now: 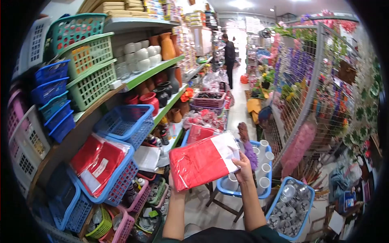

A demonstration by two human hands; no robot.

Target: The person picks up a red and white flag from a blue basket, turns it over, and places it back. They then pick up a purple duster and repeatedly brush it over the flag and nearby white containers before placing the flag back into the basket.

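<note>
Cups [263, 182] and baskets [125, 179] around red packet [198, 164]

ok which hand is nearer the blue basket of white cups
Right. The right hand, on the white end of the packet, appears in front of the blue basket; the left hand is farther left, at the packet's red end.

head view, forward and down

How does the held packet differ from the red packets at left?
The left hand and right hand hold the held packet; the red packets lie in a blue basket. The held packet's white end is broad; the red packets' white patches are smaller. Both are mostly red.
</note>
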